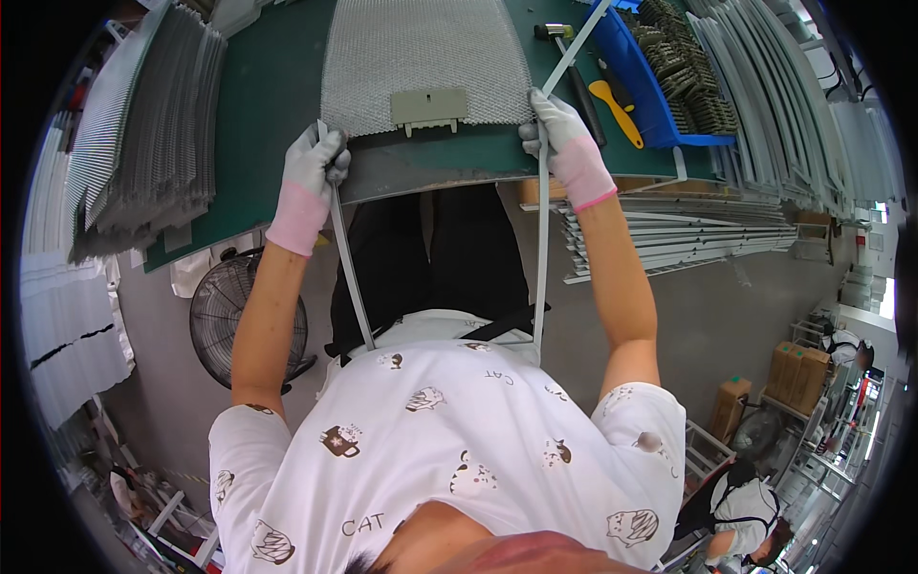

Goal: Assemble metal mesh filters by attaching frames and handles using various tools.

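Tools, a yellow-handled scraper (pixel 616 110) among them, lie in the blue tray (pixel 639 91) beside small dark parts. Grey mesh panel (pixel 421 57) with its beige latch sits at the green worktop (pixel 277 86) front edge. Left hand (pixel 318 165) and right hand (pixel 555 129) each clench a metal strip (pixel 541 258), both strips overhanging toward the body.

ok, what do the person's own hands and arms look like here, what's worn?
Both the left hand and the right hand wear light grey knit gloves with pink cuffs at the wrists. The forearms are bare below the cuffs. At the shoulders are the short sleeves of a white T-shirt printed with small cartoon cats. No watch or bands visible.
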Demonstrator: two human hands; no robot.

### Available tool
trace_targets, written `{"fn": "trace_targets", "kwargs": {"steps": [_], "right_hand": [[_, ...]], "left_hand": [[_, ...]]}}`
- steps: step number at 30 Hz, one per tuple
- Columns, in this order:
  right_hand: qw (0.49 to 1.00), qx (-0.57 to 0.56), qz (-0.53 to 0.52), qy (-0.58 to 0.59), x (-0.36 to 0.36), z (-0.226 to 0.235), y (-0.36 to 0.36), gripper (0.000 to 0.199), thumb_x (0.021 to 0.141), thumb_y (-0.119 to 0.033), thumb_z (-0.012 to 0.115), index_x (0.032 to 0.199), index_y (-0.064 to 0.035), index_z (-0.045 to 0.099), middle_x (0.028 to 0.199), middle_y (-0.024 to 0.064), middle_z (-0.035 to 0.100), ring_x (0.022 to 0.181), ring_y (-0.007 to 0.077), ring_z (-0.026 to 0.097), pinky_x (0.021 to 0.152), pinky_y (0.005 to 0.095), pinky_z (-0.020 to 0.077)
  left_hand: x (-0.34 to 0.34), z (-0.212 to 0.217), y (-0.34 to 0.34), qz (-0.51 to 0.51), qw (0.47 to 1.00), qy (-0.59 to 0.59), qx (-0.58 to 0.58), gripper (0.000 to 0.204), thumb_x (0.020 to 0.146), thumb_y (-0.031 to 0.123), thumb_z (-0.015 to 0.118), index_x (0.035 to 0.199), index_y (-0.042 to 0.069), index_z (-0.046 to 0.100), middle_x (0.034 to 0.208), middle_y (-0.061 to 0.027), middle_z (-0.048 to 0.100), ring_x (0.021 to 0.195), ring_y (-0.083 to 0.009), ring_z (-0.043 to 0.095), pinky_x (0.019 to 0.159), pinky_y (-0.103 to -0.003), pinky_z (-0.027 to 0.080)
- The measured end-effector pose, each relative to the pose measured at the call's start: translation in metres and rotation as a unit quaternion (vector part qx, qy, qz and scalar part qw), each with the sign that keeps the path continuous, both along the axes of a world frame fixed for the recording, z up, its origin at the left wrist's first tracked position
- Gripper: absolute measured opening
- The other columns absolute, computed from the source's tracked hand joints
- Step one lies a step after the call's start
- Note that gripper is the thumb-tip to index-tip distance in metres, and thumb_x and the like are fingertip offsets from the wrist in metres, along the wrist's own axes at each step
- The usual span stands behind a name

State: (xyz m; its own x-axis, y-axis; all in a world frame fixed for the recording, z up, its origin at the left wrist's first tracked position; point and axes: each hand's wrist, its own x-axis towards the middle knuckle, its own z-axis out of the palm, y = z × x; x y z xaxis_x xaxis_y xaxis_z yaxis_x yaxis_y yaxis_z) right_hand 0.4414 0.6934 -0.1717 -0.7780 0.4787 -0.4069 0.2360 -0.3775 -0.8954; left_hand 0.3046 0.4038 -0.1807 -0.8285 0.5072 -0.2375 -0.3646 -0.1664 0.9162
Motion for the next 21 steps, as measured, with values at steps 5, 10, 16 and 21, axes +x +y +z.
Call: {"fn": "trace_targets", "kwargs": {"steps": [5, 10, 16, 21], "right_hand": [[0.999, 0.030, 0.016, -0.022, -0.003, -0.002, 0.002, 0.040, 0.094, -0.033, 0.056, 0.120, -0.0041, 0.050, 0.094, 0.0046, 0.055, 0.069, 0.0127, 0.056, 0.056, 0.0265, 0.0511], [0.988, -0.110, 0.088, 0.063, 0.000, 0.009, 0.000, 0.036, 0.094, -0.027, 0.056, 0.120, -0.0025, 0.048, 0.110, 0.0094, 0.057, 0.088, 0.0224, 0.062, 0.077, 0.0405, 0.0549], [0.979, -0.156, 0.059, 0.119, 0.000, 0.000, -0.002, 0.032, 0.094, -0.007, 0.049, 0.124, 0.0040, 0.043, 0.117, 0.0144, 0.055, 0.107, 0.0268, 0.058, 0.096, 0.0444, 0.0495], [0.983, -0.137, 0.052, 0.112, -0.001, -0.002, -0.009, 0.038, 0.093, -0.004, 0.049, 0.128, 0.0066, 0.039, 0.119, 0.0169, 0.052, 0.109, 0.0290, 0.056, 0.097, 0.0467, 0.0485]], "left_hand": [[-0.001, -0.001, 0.000, -0.013, 1.000, 0.007, 0.007, 0.008, 0.091, 0.008, 0.053, 0.095, 0.003, 0.048, 0.077, -0.0009, 0.048, 0.059, -0.0063, 0.046, 0.046, -0.018, 0.033], [0.006, 0.006, 0.004, -0.014, 1.000, 0.020, -0.009, 0.010, 0.092, 0.011, 0.053, 0.095, 0.003, 0.048, 0.080, -0.0012, 0.047, 0.059, -0.0075, 0.047, 0.047, -0.018, 0.036], [0.001, 0.014, 0.012, -0.005, 0.988, -0.093, 0.123, 0.023, 0.094, 0.023, 0.054, 0.105, 0.003, 0.052, 0.101, -0.0066, 0.052, 0.102, -0.0178, 0.053, 0.099, -0.040, 0.045], [0.000, 0.001, 0.005, -0.001, 0.998, -0.026, 0.064, 0.036, 0.094, 0.025, 0.055, 0.114, -0.004, 0.051, 0.111, -0.0086, 0.053, 0.104, -0.0183, 0.053, 0.095, -0.041, 0.048]]}}
